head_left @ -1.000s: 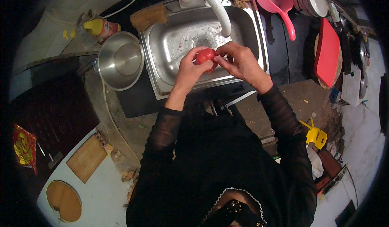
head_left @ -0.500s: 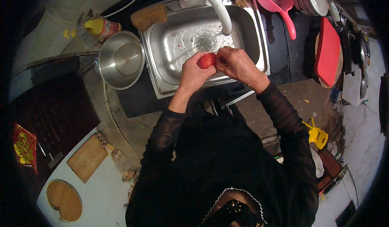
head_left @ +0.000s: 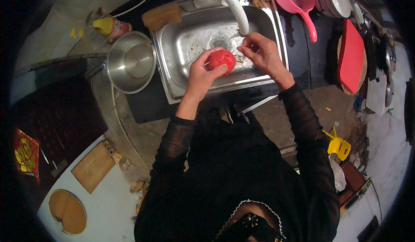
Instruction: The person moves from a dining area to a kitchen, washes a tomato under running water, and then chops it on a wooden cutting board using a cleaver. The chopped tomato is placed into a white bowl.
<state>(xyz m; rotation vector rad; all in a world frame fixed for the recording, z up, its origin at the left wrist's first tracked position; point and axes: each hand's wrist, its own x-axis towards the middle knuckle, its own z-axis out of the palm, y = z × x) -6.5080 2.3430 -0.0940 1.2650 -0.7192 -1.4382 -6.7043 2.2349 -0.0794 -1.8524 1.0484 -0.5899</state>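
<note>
Over a steel sink (head_left: 179, 45), the left hand (head_left: 201, 74) has its fingers clamped around a round red fruit (head_left: 224, 60). The right hand (head_left: 266, 57) is just beside it, fingers curled; whether they pinch anything, I cannot tell.

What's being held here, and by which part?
The left hand holds a tomato by its left side, between thumb and fingers. Right hand: cannot tell.

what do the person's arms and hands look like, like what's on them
Both sleeves are black, wrinkled and partly see-through, stopping just short of the wrists. The left hand and right hand are bare; no gloves, watch or bracelet shows.
</note>
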